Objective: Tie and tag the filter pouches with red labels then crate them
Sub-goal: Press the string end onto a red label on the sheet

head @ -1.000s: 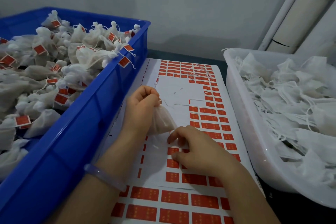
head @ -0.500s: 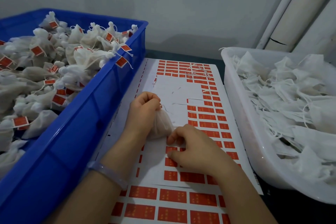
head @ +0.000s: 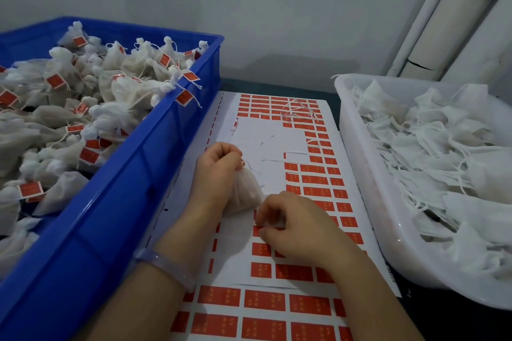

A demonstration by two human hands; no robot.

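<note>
My left hand [head: 217, 171] grips the gathered neck of a white filter pouch [head: 246, 192], whose body rests on the label sheet [head: 266, 141]. White string ends stick out beside its knuckles. Just below the pouch, my right hand [head: 296, 230] lies on the sheet with its fingers curled, fingertips picking at a red label [head: 259, 230]. What the fingertips hold is hidden. At the left, the blue crate [head: 133, 174] holds many tied pouches with red tags.
A white tray [head: 368, 191] of loose untied pouches and strings stands at the right. Another sheet of red labels [head: 263, 313] lies nearer to me under the first. Loose string bits [head: 299, 111] lie at the sheet's far end. A wall and pipes rise behind.
My two hands have stayed almost in place; the right hand's fingertips have shifted slightly on the red labels below the pouch. The camera view has drifted a little.
</note>
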